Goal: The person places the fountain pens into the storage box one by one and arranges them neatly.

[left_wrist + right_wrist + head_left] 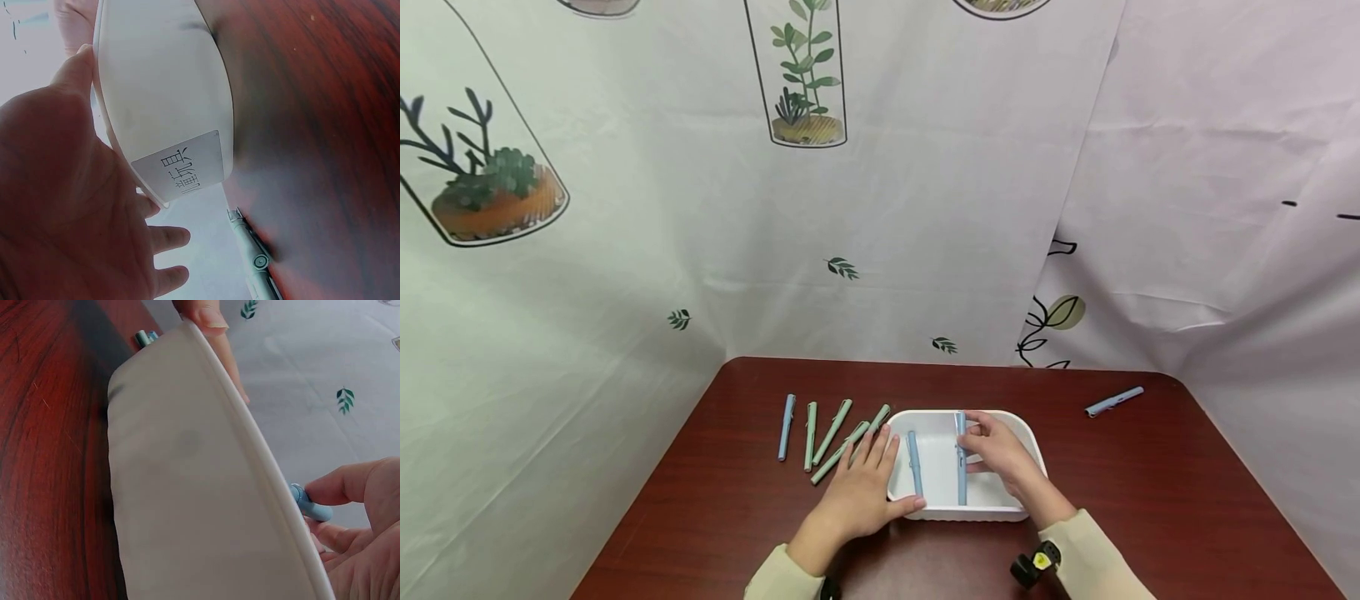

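Observation:
A white plastic tray (940, 514) sits on the table, and a blue pen (914, 464) lies along its left side. My right hand (1006, 457) is over the tray, pinching another blue pen (962, 467) between thumb and fingers. In the right wrist view that blue pen (312, 506) shows just past the rim, in the fingertips of the right hand (369, 531). My left hand (867, 492) rests against the tray's left corner, fingers extended and thumb on the front rim. The left wrist view shows that hand (75, 187) beside the labelled tray wall (162, 75).
Several green pens (832, 433) lie left of the tray, some partly behind my left fingers. A blue pen (786, 427) lies farther left. One more blue pen (1114, 402) is at the table's (1157, 500) back right. A printed curtain (880, 208) hangs behind.

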The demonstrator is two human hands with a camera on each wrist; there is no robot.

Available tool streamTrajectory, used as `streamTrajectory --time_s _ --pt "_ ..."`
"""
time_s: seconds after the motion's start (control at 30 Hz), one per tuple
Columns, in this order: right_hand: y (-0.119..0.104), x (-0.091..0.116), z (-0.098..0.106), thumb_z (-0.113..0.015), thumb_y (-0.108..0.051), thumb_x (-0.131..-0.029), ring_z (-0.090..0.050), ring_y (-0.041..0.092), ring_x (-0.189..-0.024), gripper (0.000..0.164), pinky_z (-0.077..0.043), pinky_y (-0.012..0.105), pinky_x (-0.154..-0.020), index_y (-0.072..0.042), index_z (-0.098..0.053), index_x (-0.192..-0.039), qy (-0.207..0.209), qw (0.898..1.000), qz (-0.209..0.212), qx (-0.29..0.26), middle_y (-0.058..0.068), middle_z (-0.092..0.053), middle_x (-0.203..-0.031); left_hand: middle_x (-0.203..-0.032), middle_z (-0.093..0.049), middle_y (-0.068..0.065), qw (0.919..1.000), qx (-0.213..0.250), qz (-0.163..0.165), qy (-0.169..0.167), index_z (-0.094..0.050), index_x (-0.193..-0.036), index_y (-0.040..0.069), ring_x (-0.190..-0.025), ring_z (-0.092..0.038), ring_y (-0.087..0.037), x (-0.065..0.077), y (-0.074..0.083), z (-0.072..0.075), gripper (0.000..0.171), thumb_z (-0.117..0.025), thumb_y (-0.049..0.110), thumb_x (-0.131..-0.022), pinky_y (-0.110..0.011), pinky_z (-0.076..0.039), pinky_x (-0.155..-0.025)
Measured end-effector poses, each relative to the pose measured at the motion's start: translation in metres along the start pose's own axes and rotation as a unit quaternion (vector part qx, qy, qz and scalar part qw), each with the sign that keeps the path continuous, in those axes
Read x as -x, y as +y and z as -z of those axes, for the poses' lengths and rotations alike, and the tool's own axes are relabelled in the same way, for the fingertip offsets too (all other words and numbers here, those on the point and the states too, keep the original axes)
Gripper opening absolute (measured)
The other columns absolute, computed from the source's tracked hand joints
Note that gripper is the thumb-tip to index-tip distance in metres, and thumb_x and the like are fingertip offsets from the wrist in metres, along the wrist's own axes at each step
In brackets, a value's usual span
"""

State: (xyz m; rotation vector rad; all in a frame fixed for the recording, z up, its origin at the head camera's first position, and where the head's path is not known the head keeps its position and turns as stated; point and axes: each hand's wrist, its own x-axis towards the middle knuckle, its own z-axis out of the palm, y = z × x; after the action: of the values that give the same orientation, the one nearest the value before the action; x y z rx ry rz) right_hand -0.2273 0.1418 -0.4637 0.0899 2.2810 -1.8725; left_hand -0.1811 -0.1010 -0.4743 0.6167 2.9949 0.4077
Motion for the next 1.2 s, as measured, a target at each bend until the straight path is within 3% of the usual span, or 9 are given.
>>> streamTrajectory --time_s 1.2 --pt "0.006 -0.015 -0.034 -0.063 -0.002 -0.092 -0.066 0.023 -0.082 0.054 -0.061 0.037 -0.065 0.003 -0.050 -0.144 -0.028 0.999 -0.020 0.041 0.016 -0.058 -0.103 -0.170 -0.014 -0.010 0.9999 -0.010 -0.007 0.004 -0.027 -0.161 0.008 -0.153 -0.021 -0.040 0.000 -0.002 -0.002 0.099 -0.052 0.074 -0.091 -0.061 -0.018 -0.120"
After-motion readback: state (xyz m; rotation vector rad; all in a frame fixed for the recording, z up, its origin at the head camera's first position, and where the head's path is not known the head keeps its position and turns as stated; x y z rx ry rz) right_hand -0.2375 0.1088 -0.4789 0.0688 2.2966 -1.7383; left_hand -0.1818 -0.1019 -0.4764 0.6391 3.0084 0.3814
